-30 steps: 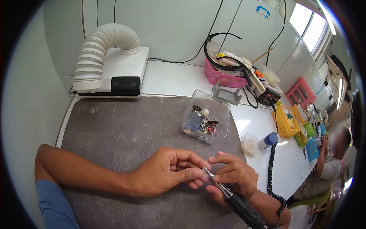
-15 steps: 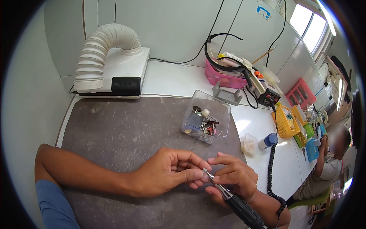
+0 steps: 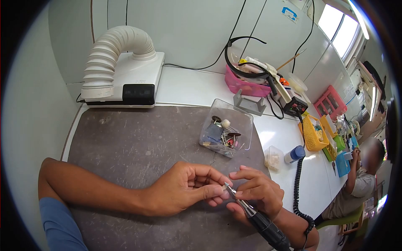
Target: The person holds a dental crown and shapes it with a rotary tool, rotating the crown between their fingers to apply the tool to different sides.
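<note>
My right hand (image 3: 259, 194) is closed around a black rotary handpiece (image 3: 268, 228) with a metal front end, its tip pointing up and left. In my left hand (image 3: 190, 188), thumb and forefinger pinch a tiny pale piece (image 3: 225, 187) right at the handpiece's tip. Fingers cover most of that piece, so its kind cannot be made out. Both hands are over the grey-brown mat (image 3: 138, 142). Beyond them stands a clear plastic box (image 3: 247, 125) holding several rotary bits, among them dark discs and a white round one.
A white machine (image 3: 144, 69) with a ribbed hose (image 3: 100, 58) stands back left. A pink basket (image 3: 251, 88), a grey stand (image 3: 249, 103), a small clear tub (image 3: 273, 158) and a blue-capped bottle (image 3: 295, 154) are beyond. A coiled cord (image 3: 297, 188) hangs at right; another person (image 3: 356, 180) sits farther off.
The handpiece's tip has shifted very slightly against the pale piece, and my right fingers have moved a little. My left hand stays nearly still.
</note>
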A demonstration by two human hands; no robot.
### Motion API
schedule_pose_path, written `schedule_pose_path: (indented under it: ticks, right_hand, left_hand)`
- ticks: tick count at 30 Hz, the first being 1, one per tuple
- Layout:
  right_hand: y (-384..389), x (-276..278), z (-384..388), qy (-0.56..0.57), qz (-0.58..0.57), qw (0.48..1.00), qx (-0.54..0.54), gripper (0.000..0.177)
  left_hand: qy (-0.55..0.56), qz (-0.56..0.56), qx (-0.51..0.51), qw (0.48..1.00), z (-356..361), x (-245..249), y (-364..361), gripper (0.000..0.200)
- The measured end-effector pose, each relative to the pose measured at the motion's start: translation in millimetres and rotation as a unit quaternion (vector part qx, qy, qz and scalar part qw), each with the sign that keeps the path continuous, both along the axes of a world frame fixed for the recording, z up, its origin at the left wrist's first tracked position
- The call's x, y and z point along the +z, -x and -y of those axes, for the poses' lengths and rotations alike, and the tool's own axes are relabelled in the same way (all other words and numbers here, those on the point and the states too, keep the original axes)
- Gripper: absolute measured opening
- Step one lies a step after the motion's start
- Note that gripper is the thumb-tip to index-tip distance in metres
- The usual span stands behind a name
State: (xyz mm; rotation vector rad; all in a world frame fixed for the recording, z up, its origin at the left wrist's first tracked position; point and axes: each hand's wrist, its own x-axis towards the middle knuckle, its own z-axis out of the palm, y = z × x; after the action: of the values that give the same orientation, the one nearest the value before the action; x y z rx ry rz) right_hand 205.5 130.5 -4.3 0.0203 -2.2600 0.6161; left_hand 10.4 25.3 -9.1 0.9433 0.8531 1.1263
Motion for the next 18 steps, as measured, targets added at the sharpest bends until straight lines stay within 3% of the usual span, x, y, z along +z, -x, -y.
schedule_pose_path:
  ticks: [18]
  right_hand:
    - [0.0, 0.4, -1.4, 0.004, 0.004, 1.0, 0.006, 0.03]
  left_hand:
    - [0.003, -0.003, 0.003, 1.0, -0.4, 0.6, 0.1, 0.024]
